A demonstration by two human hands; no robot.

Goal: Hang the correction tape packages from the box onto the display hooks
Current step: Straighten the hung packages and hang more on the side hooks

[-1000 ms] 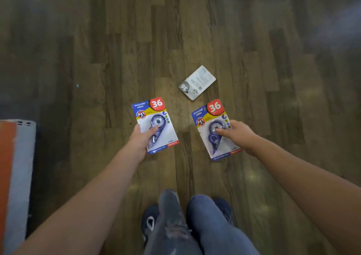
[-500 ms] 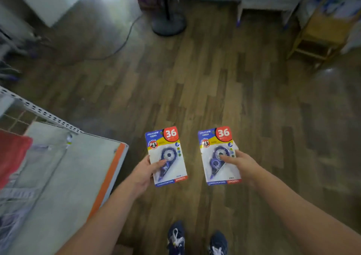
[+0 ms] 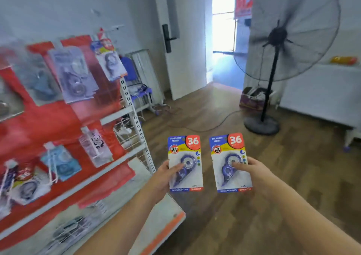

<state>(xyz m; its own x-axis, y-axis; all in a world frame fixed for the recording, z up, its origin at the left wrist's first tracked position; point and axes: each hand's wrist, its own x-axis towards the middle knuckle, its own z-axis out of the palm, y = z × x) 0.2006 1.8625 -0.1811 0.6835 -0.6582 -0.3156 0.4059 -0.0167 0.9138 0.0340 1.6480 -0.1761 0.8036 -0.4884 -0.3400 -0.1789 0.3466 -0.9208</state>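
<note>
two correction tape pkgs in hand, one each. left hand [image 3: 162, 178] gripping left package [image 3: 185, 162] by its left edge, thumb pressed across the blister front, other fingers hidden behind the card. right hand [image 3: 254, 173] gripping right package [image 3: 230, 162] by its right edge, thumb on the blister, rest behind. both cards upright, faces toward the camera, side by side w/ a gap between, held over wood floor [image 3: 244, 206], not yet at any hook. source box not in view.

display rack [image 3: 64, 121] off to the left, red backing, blurred. hanging there already: one similar pkg on a top hook [image 3: 110, 63], others lower down, too smeared to id. free hooks hard to pick out; a white peg near top [image 3: 115, 28] looks bare, not sure.

step in hand, prob: carrying both over to hang. better done one at a time: present the hang hole at the card top square to the hook tip, slide back along the peg. grips sit low on the cards, so tops free, good. second pkg may get in the way while threading the first.

edges to mind: perforated white upright [image 3: 134, 121] at rack's right end, shelf corner w/ orange trim [image 3: 168, 227] just under left forearm. open floor ahead and right; standing fan [image 3: 273, 63] and its cord well apart, no obstruction.
</note>
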